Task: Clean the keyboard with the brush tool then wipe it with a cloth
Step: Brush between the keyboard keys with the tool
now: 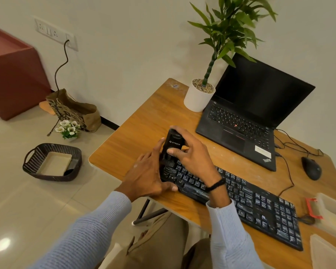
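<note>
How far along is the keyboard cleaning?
Nothing looks finished: the keyboard looks dusty toward its right end. In hand: the right hand holds the brush tool at its left end, the left hand bracing beside it. Left: most brushing, then wiping; no cloth clearly shows.

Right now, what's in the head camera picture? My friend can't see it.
A person's right hand grips a black brush tool upright on the left end of a black keyboard, while the left hand rests against that end. Behind, on the wooden desk, sit an open ThinkPad laptop, a potted plant and a mouse.
</note>
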